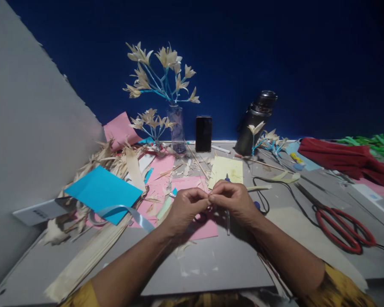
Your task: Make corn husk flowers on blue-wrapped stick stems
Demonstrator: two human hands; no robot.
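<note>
Over the middle of the table, my left hand [186, 209] and my right hand [233, 201] meet fingertip to fingertip. Both are closed in a pinch; whatever lies between the fingers is too small or hidden to name. Pink paper sheets [208, 231] with pale scraps lie beneath them. A pen [228, 226] shows partly below my right hand, its dark tip above it. Just behind is a pale yellow sheet [233, 164]. To the left are a bright blue sheet [104, 189] and a light blue ribbon [142, 219] near my left forearm.
Husk-like flowers [166, 57] on blue stems stand in a glass vase [178, 128]. A phone [204, 134] and a dark flask [254, 128] are at the back. Red-handled scissors [348, 230] and a red cloth [345, 157] lie right. Dry husks [89, 262] lie left.
</note>
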